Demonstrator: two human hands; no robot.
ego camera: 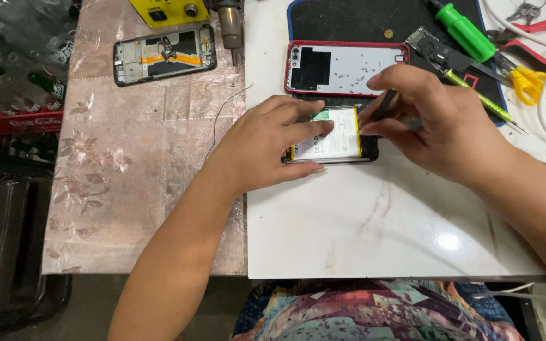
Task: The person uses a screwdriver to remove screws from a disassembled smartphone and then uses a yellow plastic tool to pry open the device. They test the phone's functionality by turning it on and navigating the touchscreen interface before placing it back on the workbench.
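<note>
An opened phone (339,140) lies on the white tile, its white battery facing up. My left hand (266,145) presses down on the phone's left part, with fingers over the battery and thumb at its near edge. My right hand (434,120) pinches a thin black tool (383,106) whose tip meets the phone's right end. Just beyond the phone lies a red back cover (349,68), inner side up, with several tiny screws on it.
A second opened phone frame (164,53) lies far left on the pinkish table top, near a yellow device (169,9). A green-handled screwdriver (466,31), yellow-handled scissors (526,81), red pliers and white cables crowd the far right. A black mat (349,22) lies beyond the cover.
</note>
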